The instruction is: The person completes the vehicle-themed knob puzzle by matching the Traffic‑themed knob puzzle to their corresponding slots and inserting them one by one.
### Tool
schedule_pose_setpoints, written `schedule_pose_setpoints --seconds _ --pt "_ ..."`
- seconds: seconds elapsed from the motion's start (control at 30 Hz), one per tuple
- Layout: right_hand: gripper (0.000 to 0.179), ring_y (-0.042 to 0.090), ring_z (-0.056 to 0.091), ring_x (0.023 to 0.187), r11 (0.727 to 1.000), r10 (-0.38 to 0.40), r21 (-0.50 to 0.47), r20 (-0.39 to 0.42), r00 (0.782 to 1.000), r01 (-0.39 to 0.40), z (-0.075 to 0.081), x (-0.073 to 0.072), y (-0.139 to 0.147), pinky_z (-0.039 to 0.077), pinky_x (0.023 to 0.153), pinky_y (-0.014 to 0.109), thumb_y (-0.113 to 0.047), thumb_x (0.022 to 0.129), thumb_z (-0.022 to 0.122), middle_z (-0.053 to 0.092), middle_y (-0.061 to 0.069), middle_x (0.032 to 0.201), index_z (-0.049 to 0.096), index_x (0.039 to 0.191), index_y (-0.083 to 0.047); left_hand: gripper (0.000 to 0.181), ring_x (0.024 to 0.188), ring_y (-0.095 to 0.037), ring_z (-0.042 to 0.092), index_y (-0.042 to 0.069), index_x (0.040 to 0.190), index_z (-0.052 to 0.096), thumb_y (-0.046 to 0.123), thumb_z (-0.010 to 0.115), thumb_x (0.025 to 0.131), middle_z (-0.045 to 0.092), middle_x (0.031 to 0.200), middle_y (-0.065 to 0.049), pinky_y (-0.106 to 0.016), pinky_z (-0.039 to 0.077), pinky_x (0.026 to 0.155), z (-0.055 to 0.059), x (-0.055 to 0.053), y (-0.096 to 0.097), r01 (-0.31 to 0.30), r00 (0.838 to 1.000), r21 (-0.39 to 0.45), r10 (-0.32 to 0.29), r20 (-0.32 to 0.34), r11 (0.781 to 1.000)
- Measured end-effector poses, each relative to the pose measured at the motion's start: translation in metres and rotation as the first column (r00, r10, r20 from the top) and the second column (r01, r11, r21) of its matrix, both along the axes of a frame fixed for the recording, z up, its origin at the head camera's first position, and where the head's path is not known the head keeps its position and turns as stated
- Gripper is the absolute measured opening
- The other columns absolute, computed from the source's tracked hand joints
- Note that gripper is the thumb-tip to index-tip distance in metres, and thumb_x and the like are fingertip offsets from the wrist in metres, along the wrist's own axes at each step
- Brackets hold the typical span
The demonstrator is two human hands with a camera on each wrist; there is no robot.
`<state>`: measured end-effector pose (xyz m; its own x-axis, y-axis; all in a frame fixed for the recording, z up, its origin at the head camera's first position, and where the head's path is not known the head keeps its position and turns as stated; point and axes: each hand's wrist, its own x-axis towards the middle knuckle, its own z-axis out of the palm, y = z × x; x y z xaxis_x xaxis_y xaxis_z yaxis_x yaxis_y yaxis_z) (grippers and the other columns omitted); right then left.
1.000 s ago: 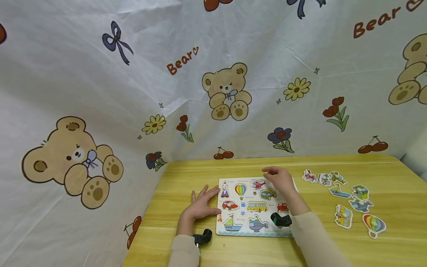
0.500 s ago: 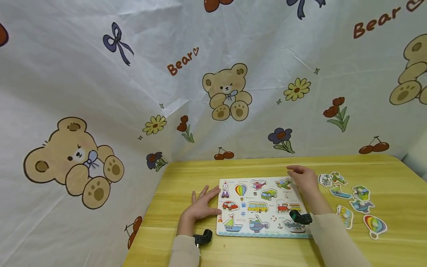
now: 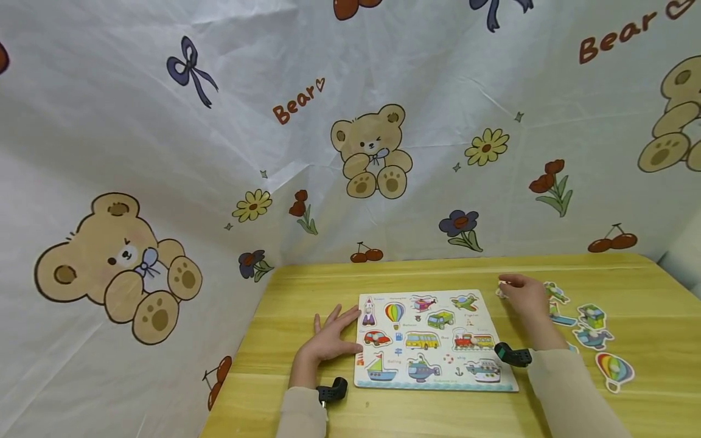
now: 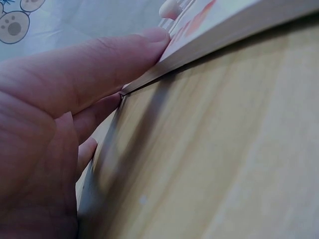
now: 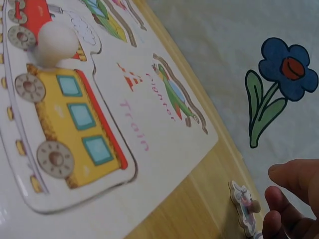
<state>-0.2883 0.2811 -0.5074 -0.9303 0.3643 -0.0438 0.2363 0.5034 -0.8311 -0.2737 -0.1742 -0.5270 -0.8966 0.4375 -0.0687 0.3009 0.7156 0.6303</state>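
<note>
A white picture puzzle board (image 3: 449, 298) with printed vehicles lies on the table. My left hand (image 3: 331, 337) rests at its left edge with fingers spread; in the left wrist view the thumb (image 4: 124, 55) touches the board's rim. My right hand (image 3: 526, 298) is beyond the board's upper right corner, beside a small pink-and-white puzzle piece (image 5: 242, 209) with a wooden knob. In the right wrist view, thumb and fingers stand apart close to that knob, holding nothing visible. The train piece (image 5: 75, 124) sits in the board with its knob up.
Loose pieces lie right of the board, among them a balloon (image 3: 614, 368), a green truck (image 3: 591, 315) and a blue piece (image 3: 593, 336). My right hand and forearm partly cover others. A bear-print cloth (image 3: 421, 231) hangs behind the table.
My right hand has moved right, from over the board's upper right part to the pink-and-white piece beyond the corner. The left hand stays where it was.
</note>
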Motion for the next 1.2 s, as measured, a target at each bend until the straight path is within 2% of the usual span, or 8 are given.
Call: schedule_pose_setpoints --seconds 0.17,0.33,0.47,0.67,1.03,1.2 --pt "0.045 0.048 0.051 0.120 0.999 -0.022 0.050 0.028 0.999 0.020 -0.001 -0.005 0.003 0.044 0.090 0.054 -0.028 0.100 0.054 0.055 0.030 0.138 0.059 0.135 0.000 0.083 0.158 -0.031 0.006 0.024 0.154 0.042 0.038 0.080 0.081 0.031 0.164 0.009 -0.069 -0.019 0.116 0.002 0.001 -0.003 -0.008 1.000 -0.006 0.008 -0.010 1.000" --pt "0.045 0.048 0.050 0.118 0.995 -0.049 0.093 0.065 0.997 0.043 0.000 -0.003 0.006 0.043 0.090 0.056 -0.027 0.101 0.052 0.054 0.031 0.138 0.058 0.137 -0.001 0.084 0.158 -0.033 0.006 0.023 0.154 0.041 0.038 0.080 0.081 0.032 0.164 0.007 -0.070 -0.018 0.116 0.002 0.002 -0.001 0.003 1.000 0.001 -0.003 -0.007 1.000" --pt "0.044 0.050 0.051 0.116 0.988 -0.032 0.156 0.089 0.996 0.018 -0.002 -0.003 0.010 0.044 0.088 0.057 -0.026 0.101 0.051 0.053 0.032 0.137 0.058 0.136 -0.001 0.084 0.158 -0.031 0.006 0.025 0.154 0.041 0.040 0.079 0.081 0.031 0.164 0.008 -0.069 -0.018 0.117 0.000 0.002 0.000 -0.002 1.000 -0.011 0.002 -0.006 1.000" --pt "0.042 0.053 0.052 0.115 0.969 0.007 0.246 0.114 0.993 -0.035 -0.010 -0.007 0.013 0.045 0.077 0.054 -0.025 0.101 0.049 0.056 0.030 0.137 0.060 0.135 -0.003 0.084 0.158 -0.031 0.007 0.025 0.154 0.042 0.040 0.080 0.081 0.032 0.164 0.009 -0.069 -0.018 0.117 -0.003 0.002 -0.002 -0.013 1.000 -0.003 0.013 -0.003 1.000" --pt "0.037 0.055 0.053 0.112 0.952 0.019 0.300 0.120 0.993 -0.055 -0.006 -0.002 0.010 0.045 0.078 0.057 -0.023 0.100 0.050 0.056 0.032 0.133 0.064 0.126 -0.001 0.084 0.158 -0.029 0.007 0.025 0.154 0.041 0.041 0.080 0.081 0.033 0.164 0.009 -0.069 -0.017 0.117 -0.002 0.003 0.000 -0.014 1.000 -0.004 0.014 0.000 1.000" --pt "0.037 0.054 0.052 0.111 0.957 0.011 0.287 0.121 0.993 -0.046 -0.004 -0.002 0.008 0.044 0.079 0.057 -0.023 0.100 0.052 0.057 0.032 0.131 0.065 0.126 -0.001 0.084 0.158 -0.029 0.007 0.026 0.154 0.042 0.040 0.080 0.080 0.033 0.164 0.009 -0.068 -0.018 0.118 0.000 0.003 0.001 -0.026 1.000 0.002 0.026 0.003 1.000"
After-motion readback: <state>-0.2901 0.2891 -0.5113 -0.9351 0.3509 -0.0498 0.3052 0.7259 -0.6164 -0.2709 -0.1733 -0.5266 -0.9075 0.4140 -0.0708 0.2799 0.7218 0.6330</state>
